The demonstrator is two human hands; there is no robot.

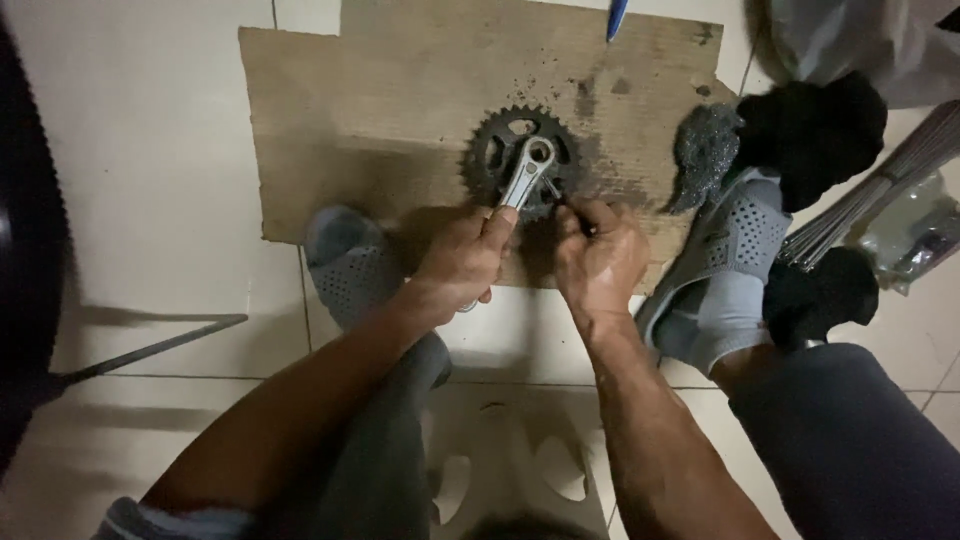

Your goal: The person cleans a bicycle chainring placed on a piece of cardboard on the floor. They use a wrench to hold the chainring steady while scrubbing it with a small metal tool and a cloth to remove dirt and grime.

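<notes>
Head view: at the far left a dark curved tyre [25,230] is seen along the frame edge, and a thin dark rod [160,345] is laid on the pale tiled floor [150,150] beside it. A grey perforated shoe [348,265] is planted at the near edge of a stained cardboard sheet [350,110]. The left hand [462,262] is closed in a fist around the lower end of a silver crank arm [525,175], which is tilted up to the hub of a black toothed chainring [520,160] resting on the cardboard, near its middle. The right hand [600,255] is placed just beside the left, its fingers pressed together and pinched on a small dark tool [553,190] whose tip is set against the chainring near the crank; what kind of tool it is cannot be told. Further right, a wad of steel wool [705,150] and a black cloth [815,125] are seen near the cardboard's edge, above the other grey shoe [725,260]. A bundle of thin metal spokes [880,190] is laid at the far right.
</notes>
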